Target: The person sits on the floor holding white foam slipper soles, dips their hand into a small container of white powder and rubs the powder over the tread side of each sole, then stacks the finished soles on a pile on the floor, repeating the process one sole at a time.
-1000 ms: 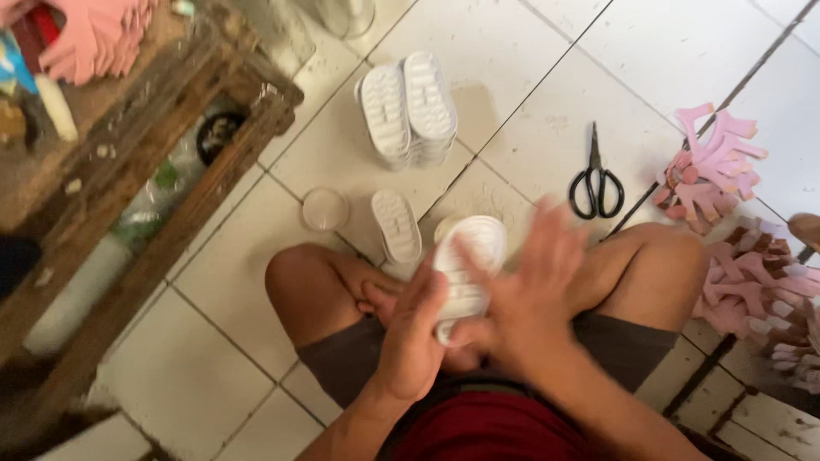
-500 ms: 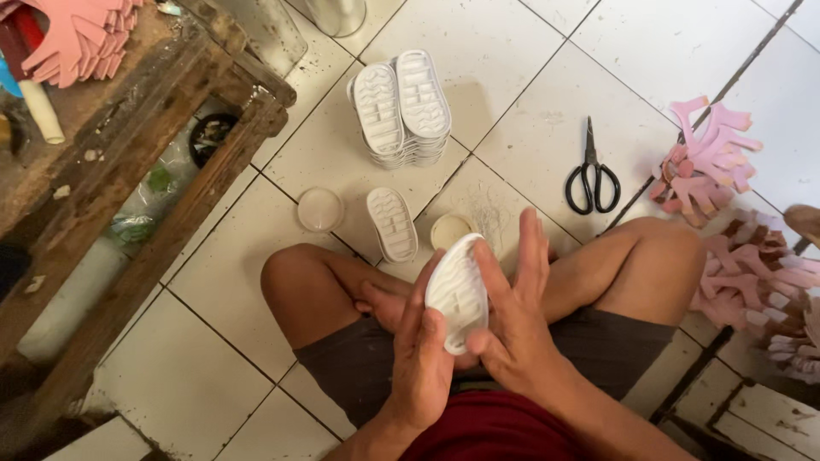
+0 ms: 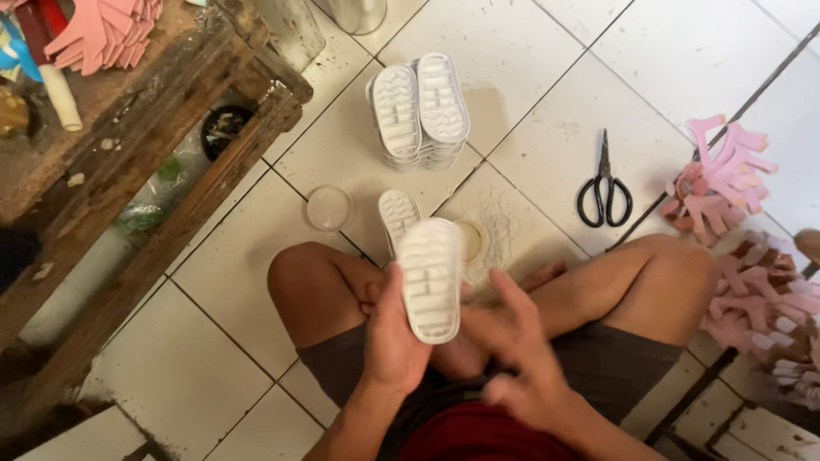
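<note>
1. White shoe sole (image 3: 431, 277) held tread-up over the lap, above the crossed legs.
2. Left hand (image 3: 395, 333): fingers clamped on the sole's left edge.
3. Right hand (image 3: 521, 354): just right of the sole, fingers spread apart, blurred; contact unclear.
4. Floor ahead of the knees: single sole (image 3: 398, 218), clear round lid (image 3: 329, 207), stack of soles (image 3: 421, 111) further out.
5. Black scissors (image 3: 605, 188) right; pink cutouts (image 3: 722, 179) beyond.
6. Wooden desk (image 3: 154, 145) left.
</note>
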Motion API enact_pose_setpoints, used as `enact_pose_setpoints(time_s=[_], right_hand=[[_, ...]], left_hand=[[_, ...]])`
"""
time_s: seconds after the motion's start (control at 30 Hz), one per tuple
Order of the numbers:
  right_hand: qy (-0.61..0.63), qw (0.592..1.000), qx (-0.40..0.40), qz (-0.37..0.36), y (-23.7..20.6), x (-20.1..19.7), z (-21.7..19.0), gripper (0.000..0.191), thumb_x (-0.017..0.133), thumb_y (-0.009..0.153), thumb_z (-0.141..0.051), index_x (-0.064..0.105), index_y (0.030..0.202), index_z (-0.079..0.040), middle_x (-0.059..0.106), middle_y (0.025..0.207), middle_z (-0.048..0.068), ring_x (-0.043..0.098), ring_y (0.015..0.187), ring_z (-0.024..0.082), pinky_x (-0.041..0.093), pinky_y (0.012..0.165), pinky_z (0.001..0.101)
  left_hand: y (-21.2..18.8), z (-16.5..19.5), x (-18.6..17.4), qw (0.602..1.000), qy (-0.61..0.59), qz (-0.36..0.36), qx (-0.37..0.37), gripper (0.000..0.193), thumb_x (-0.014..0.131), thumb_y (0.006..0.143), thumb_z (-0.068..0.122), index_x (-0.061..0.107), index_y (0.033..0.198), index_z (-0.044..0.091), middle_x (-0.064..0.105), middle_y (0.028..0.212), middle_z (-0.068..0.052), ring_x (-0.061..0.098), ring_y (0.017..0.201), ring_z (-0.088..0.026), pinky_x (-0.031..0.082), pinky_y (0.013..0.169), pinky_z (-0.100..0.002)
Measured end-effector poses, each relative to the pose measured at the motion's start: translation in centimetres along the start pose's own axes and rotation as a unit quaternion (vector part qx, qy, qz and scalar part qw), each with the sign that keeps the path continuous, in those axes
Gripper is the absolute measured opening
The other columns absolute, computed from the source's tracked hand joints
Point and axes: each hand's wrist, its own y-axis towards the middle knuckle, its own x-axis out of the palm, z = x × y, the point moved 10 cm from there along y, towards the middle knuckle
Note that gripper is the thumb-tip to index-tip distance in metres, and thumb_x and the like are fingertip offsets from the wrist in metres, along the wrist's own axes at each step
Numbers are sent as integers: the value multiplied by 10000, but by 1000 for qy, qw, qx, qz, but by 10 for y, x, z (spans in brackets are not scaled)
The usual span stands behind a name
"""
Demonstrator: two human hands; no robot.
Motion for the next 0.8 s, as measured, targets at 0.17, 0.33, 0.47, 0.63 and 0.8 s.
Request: enact_pose_setpoints(time_s=[0.17, 0.33, 0.47, 0.63, 0.8], right_hand=[[488, 799, 303, 180, 16, -5, 91, 732, 391, 1059, -471, 247, 1653, -68, 400, 1560, 305, 387, 1432, 386, 259, 1202, 510], [445, 851, 263, 95, 82, -3, 80, 785, 400, 1031, -447, 46, 1651, -118, 223, 1701, 175, 238, 1563, 298, 176, 1238, 449], [271, 933, 231, 50, 154, -11, 88, 813, 339, 1058, -530, -3, 1663, -108, 151, 1733, 186, 163, 1602, 289, 114, 1265, 413], [233, 947, 210, 62, 262, -16, 99, 835, 333, 1052, -579, -22, 1668, -141, 75, 1733, 180, 118, 1614, 298, 131, 1270, 419], [183, 943, 269, 61, 313, -16, 110, 832, 305, 1028, -615, -12, 1648, -162, -9, 1745, 117, 47, 1600, 293, 119, 1249, 422]], left_hand=[[32, 18, -4, 944, 328, -3, -25, 557, 448, 1082, 390, 570, 1445, -14, 698, 1242, -177, 663, 1100, -260, 514, 955, -414], [61, 68, 2, 952, 294, 25, 77, 617, 431, 1058, 395, 362, 1554, 34, 528, 1493, -165, 493, 1379, -227, 380, 1143, -374], [115, 111, 32, 921, 324, 26, 216, 662, 436, 1087, 400, 284, 1593, 2, 353, 1635, -188, 343, 1510, -277, 263, 1235, -386], [206, 167, 57, 904, 362, 80, 215, 799, 441, 1029, 524, 206, 1622, 42, 300, 1653, -206, 317, 1534, -305, 258, 1226, -396], [240, 188, 62, 890, 404, 140, 160, 780, 399, 1007, 546, 241, 1610, 76, 336, 1638, -204, 360, 1500, -324, 294, 1192, -408]])
